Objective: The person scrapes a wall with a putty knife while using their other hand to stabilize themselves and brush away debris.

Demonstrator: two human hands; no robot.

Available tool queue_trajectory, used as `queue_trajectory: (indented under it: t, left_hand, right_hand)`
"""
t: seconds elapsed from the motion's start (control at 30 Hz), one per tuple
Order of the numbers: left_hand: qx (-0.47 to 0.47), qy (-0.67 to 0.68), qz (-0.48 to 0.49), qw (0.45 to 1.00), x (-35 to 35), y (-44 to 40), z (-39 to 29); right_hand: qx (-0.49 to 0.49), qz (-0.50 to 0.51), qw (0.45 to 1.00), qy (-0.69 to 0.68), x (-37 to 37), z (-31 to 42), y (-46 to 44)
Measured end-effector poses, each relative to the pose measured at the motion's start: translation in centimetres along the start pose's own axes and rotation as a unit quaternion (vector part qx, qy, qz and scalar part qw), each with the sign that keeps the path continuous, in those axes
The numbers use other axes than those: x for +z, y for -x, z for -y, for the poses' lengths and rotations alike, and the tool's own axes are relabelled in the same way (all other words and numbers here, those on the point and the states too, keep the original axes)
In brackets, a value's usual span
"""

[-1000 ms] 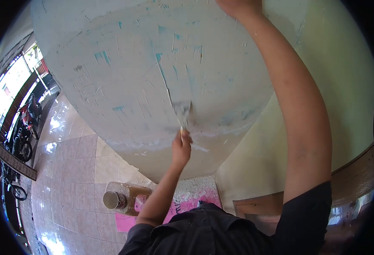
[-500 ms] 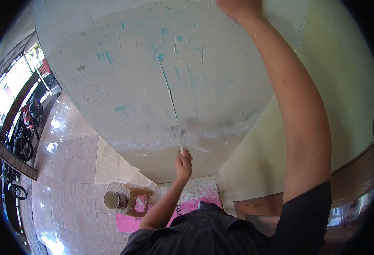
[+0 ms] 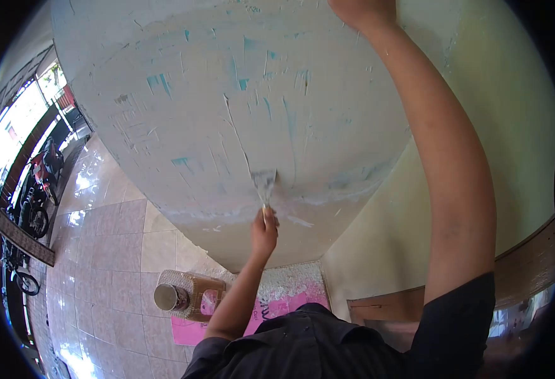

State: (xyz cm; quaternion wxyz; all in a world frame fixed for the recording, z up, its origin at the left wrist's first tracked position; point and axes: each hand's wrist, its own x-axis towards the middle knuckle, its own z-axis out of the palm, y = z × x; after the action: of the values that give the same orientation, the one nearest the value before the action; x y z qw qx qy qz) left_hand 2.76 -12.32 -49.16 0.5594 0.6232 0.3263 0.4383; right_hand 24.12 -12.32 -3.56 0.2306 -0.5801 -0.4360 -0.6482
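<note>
My left hand [image 3: 264, 234] is closed around the handle of a putty knife [image 3: 264, 181]. The blade lies against the lower part of a grey-white wall [image 3: 195, 126], at the bottom end of a thin raised ridge of putty [image 3: 236, 134]. Scrape marks and blue-green patches [image 3: 159, 83] show across the wall. At the top edge of the view, my right hand [image 3: 364, 14] is raised near the upper wall. Its fingers are cut off by the frame, so I cannot see what it touches or holds.
Below left, a tin can [image 3: 167, 296] sits on a cardboard box [image 3: 203, 278] beside a pink sheet [image 3: 192, 330]. White crumbs [image 3: 293, 278] litter the floor at the wall's base. A yellow-green wall [image 3: 505, 126] adjoins on the right. Motorcycles [image 3: 34, 189] stand far left beyond the tiled floor [image 3: 110, 252].
My left hand and the putty knife have moved up and slightly left; the blade now shows more clearly. My right hand stays high, shifted slightly right in view.
</note>
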Motion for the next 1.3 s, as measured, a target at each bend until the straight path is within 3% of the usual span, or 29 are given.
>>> queue_trajectory:
  t: [0.13,0.27,0.4,0.5,0.57,0.67,0.8,1.07,1.23,1.3]
  left_hand:
    - [-0.058,0.001,-0.014,0.998,-0.4,5.0,9.8]
    - [-0.027,-0.003,-0.03,0.999,-0.9,6.4,9.6]
    - [0.059,0.06,-0.017,0.996,-0.8,2.5,2.0]
    - [0.154,0.064,-0.018,0.986,-1.4,-1.7,-7.6]
    - [0.145,0.044,-0.041,0.988,-1.8,-3.2,-14.2]
    - [0.12,0.047,-0.041,0.991,-2.6,-5.0,-17.0]
    - [0.096,0.042,-0.037,0.994,-2.7,-3.9,-9.0]
    - [-0.047,-0.005,-0.061,0.997,-2.7,6.1,12.1]
    - [-0.038,0.029,-0.082,0.996,-3.4,6.3,9.7]
    - [0.034,0.121,-0.067,0.99,-3.6,3.3,5.7]
  right_hand:
    - [-0.002,-0.003,1.0,-0.002,0.3,0.0,0.1]
    - [0.002,0.0,1.0,-0.006,0.1,0.0,0.0]
    - [0.007,0.007,1.0,0.004,0.1,0.0,-0.1]
    - [0.001,-0.005,1.0,0.002,0.1,0.1,0.0]
    - [0.007,0.001,1.0,-0.003,0.1,0.1,0.0]
    - [0.004,0.0,1.0,-0.004,0.0,0.1,0.1]
    - [0.011,0.017,1.0,-0.003,-0.4,0.3,0.0]
    - [0.009,0.013,1.0,-0.005,-0.4,0.3,0.0]
    - [0.02,0.028,0.999,-0.008,-1.4,0.8,-0.1]
    - [0.021,0.032,0.999,-0.006,-1.3,0.8,0.0]
